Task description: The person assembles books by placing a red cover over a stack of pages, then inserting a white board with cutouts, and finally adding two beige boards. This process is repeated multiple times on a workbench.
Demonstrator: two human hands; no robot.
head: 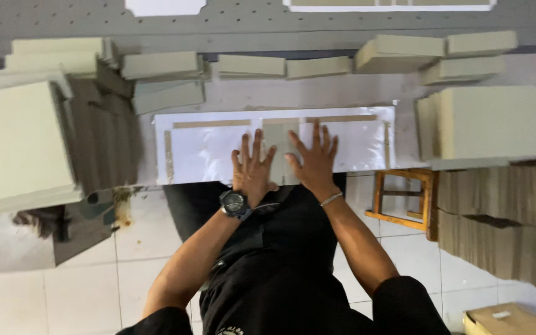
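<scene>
A white sheet [206,152] lies flat on the work surface, with brown strips along its top and left edges. In its middle sits a grey cardboard piece [280,136]. My left hand [252,167], with a black watch on the wrist, lies flat with fingers spread on the sheet, touching the cardboard's left side. Fingers spread as well, my right hand [313,158] presses on the cardboard's right side and wears a thin bracelet. Neither hand grips anything.
Stacks of grey board pieces [162,65] line the back of the bench. A tall pile [17,142] stands at the left, another [488,121] at the right. A wooden stool [404,198] and a cardboard stack [504,217] are at lower right.
</scene>
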